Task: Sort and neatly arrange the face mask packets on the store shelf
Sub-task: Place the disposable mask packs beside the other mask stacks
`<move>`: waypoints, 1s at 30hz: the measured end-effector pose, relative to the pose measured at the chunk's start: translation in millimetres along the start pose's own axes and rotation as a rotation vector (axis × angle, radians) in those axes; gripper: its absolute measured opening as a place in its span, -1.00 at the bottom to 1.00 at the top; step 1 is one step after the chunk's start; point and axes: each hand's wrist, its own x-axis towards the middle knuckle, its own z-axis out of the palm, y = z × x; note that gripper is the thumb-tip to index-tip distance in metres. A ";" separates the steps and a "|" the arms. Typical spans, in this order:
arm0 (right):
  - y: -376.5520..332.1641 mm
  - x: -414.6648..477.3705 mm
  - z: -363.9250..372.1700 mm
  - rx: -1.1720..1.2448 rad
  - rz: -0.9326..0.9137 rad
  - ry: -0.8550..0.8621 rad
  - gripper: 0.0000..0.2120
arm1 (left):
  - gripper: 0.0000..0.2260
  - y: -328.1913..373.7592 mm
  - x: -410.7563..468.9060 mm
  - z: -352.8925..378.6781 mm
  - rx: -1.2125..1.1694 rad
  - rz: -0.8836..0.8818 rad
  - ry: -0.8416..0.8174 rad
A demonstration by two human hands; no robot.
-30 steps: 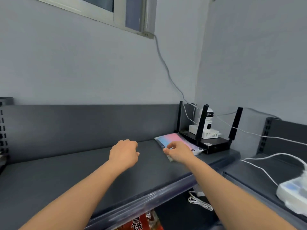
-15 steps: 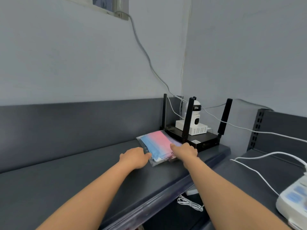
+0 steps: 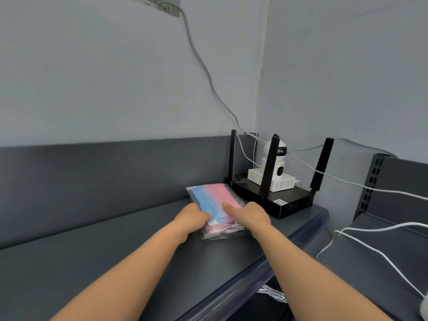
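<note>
Both hands clamp the near end of the clear-plastic stack of blue and pink mask packets (image 3: 214,205): left hand (image 3: 192,216) at its left edge, right hand (image 3: 251,216) on top. Its long axis runs away along the dark grey shelf (image 3: 92,262), far end just beside the black router (image 3: 273,198).

face mask packets (image 3: 214,205): clear plastic, blue and pink masks inside, stacked flat on dark grey shelf (image 3: 92,256). Long axis runs roughly 11 to 5 o'clock. Far end near back panel, stack sits at shelf's 2 o'clock corner.
</note>
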 end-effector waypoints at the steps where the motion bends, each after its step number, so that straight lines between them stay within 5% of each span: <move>1: -1.1 2.2 0.9 0.163 0.011 -0.022 -0.37 | -0.82 0.6 -0.7 -1.3 -0.081 -0.018 0.018; 6: -4.1 -2.5 -1.7 0.594 0.052 -0.147 -0.60 | -0.76 3.9 -2.5 -10.8 -0.651 -0.165 0.031; 10: -4.1 -10.1 -3.3 0.761 -0.068 -0.164 -0.73 | -0.63 7.1 -3.0 -15.7 -0.851 -0.164 0.055; 14: -4.8 -20.4 -5.3 0.811 -0.236 -0.085 -0.79 | -0.64 14.9 -9.4 -24.0 -0.747 0.053 0.109; 20: -7.4 -27.0 -9.4 0.750 -0.398 -0.037 -0.66 | -0.34 18.6 -27.3 -38.3 -0.451 0.444 0.205; 30: 4.6 -27.1 11.4 0.429 -0.312 -0.168 -0.51 | -0.21 -14.0 -32.8 -35.8 0.103 0.191 -0.029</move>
